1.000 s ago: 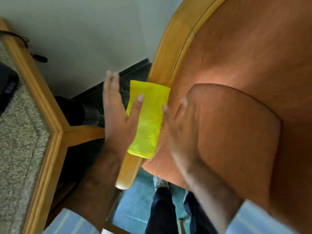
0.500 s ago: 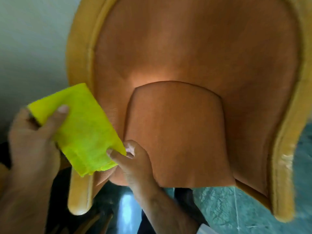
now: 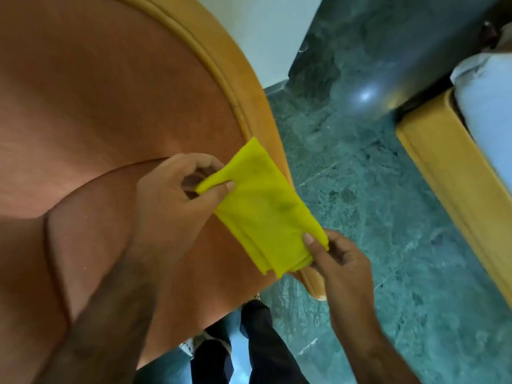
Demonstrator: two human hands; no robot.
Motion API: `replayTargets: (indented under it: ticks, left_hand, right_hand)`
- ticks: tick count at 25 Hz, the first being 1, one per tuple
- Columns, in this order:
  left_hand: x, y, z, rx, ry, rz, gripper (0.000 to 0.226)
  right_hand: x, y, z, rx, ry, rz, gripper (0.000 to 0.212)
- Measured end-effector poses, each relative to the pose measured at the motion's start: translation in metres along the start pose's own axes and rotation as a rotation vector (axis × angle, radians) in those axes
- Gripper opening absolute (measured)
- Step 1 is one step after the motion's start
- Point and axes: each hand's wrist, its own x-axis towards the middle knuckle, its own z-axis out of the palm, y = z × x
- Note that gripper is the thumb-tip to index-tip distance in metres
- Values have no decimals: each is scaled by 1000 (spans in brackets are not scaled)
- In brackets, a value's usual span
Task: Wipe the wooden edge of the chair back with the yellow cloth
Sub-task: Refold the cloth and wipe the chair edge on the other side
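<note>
Over wooden edge (image 3: 250, 87), both hands' grip pinches yellow cloth (image 3: 263, 206), hiding rim pt.

Both forearms are bare up to the frame's lower edge, with no sleeve, watch or ring showing. The left hand (image 3: 177, 195) and right hand (image 3: 340, 261) have short, plain nails; the thumbnails are clearest. Fine dark hair shows along the left forearm (image 3: 110, 314), which is blurred near the camera. Below, the legs wear dark navy trousers (image 3: 260, 342) that hang straight. A light-coloured shoe (image 3: 194, 343) with a pale sole peeks out at the left trouser hem.
</note>
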Motion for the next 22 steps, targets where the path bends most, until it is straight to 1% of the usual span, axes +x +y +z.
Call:
replayTargets:
  ticks: [2,4,6,7,9,10,11,12,14,15,17,19,20,22]
  left_hand:
    - [9,20,42,117,-86,105,17]
    - [20,22,77,198,-125,118,18]
    - [28,14,98,274,-139,109,20]
    - [33,6,108,347,-157,127,22]
    - [37,-2,117,551,-180,222,27]
    - [39,-6,118,623,-170,286,33]
    - [42,-10,118,680,-148,370,42]
    - [48,-12,115,723,-119,473,51]
    - [72,-11,107,839,-66,667,68]
    - [90,-12,102,914,-60,727,72]
    - [123,-12,92,1055,-134,760,75]
    - [141,-14,86,1140,-218,771,78]
    - [144,-17,84,1161,-227,788,79]
    - [146,-20,82,1156,-216,823,78]
  right_hand:
    - [24,13,-31,-98,115,-1,21]
    - [43,29,-43,-201,158,-10,18]
    - [58,41,-46,-266,153,0,10]
    - [65,46,-46,-287,149,17,8]
    - [67,55,-38,-390,133,13,10]
    - [65,58,-32,-498,125,-47,24]
    - [64,62,-25,-619,112,-139,43]
    - [63,64,-17,-719,111,-263,56]
    - [69,61,5,-838,76,-462,69]
    - [73,59,18,-872,40,-499,73]
    - [81,57,45,-958,-5,-498,75]
    - [88,54,63,-1020,28,-478,74]
    - [93,51,71,-1009,52,-478,74]
    - [107,38,88,-952,105,-539,74]
